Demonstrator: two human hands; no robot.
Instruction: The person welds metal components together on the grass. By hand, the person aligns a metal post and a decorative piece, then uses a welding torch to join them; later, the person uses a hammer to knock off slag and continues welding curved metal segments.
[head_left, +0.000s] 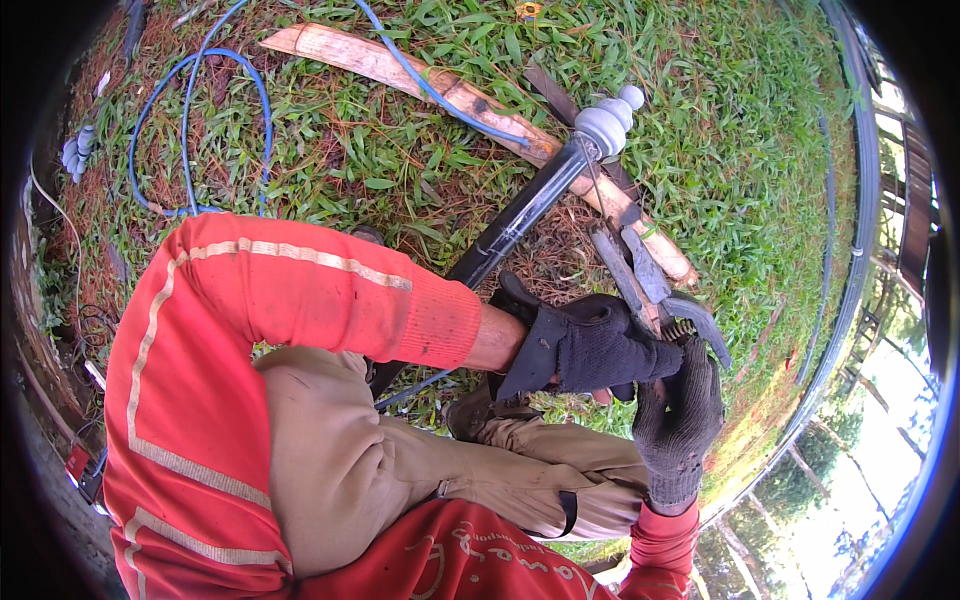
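Observation:
A worn, rusty spring clamp (648, 272) with long grey jaws, a coil spring and a curved handle points away from me, right of centre. My left hand (605, 345), in a black glove with a loose cuff, is closed around its near end. Against it, my right hand (682, 410), in a dark knit glove, has its fingers curled by the spring and handle. The gloves hide part of the clamp's near end. Just left of the jaws, a black metal post (525, 215) with a grey ball-shaped finial (605, 122) lies slanted, its lower end behind my left arm.
A pale wooden plank (430, 85) lies on the grass under the finial end. Blue hose (190, 120) loops across the ground at the far left, near a grey glove-like bundle (78, 153). My bent legs (480, 470) are below my hands. Dark pipe (865, 200) curves along the right.

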